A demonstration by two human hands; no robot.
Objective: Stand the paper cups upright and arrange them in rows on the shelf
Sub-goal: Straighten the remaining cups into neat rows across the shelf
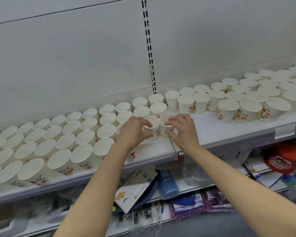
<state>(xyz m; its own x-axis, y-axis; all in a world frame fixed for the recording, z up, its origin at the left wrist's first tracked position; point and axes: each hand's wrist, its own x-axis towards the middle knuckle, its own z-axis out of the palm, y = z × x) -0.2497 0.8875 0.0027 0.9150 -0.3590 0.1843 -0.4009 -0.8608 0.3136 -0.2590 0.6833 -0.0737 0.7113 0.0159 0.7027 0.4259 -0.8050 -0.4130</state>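
A bare strip of the white shelf (203, 127) is lying open in the middle, running from the front edge toward the back wall (75, 65). Rows of upright paper cups (61, 142) are crowding the left side right up to the edge, leaving no gap for a hand. More cups (246, 100) are filling the right side, but some bare shelf is showing in front of them. The left hand (132, 132) and the right hand (181, 130) are each gripping a cup at the left end of the open strip. Above the cups, the air is staying open up the wall.
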